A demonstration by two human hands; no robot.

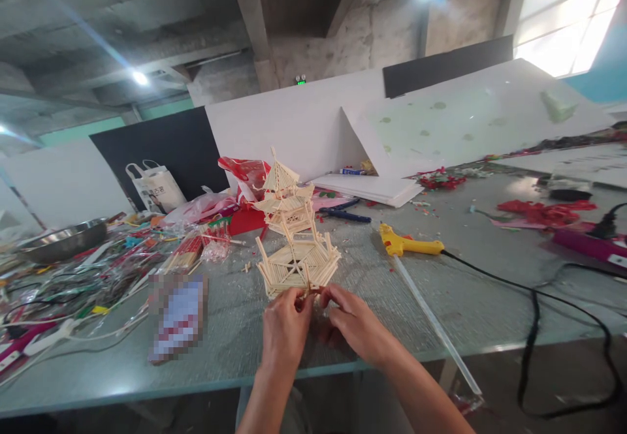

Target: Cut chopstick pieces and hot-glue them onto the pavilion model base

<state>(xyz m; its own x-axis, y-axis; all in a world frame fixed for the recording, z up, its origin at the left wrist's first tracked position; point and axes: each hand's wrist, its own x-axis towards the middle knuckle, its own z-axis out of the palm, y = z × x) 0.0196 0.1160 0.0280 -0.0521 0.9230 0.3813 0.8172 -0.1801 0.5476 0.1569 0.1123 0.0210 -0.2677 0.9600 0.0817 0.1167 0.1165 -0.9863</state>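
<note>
A pale stick-built pagoda model stands on the glass-topped table. Its six-sided base (298, 263) has short upright posts round the rim, and behind it rises the tiered, pointed-roof part (285, 202). At the base's near edge, my left hand (287, 323) is closed, thumb and fingertips pinched beside a front post. Just to its right, my right hand (355, 320) is also pinched, fingertips almost meeting the left ones. Something thin and brownish shows between them, too small to name. To the right lies a yellow hot glue gun (411, 243) with a clear glue stick (435, 323) below it.
Blue-handled pliers (345, 214) lie behind the model. Leftward are bundled sticks (183, 251), a blurred packet (179, 320), plastic-wrapped clutter and a metal bowl (66, 238). A black cord (494, 279) trails right, near a purple power strip (590, 246). White boards (367, 187) lie behind.
</note>
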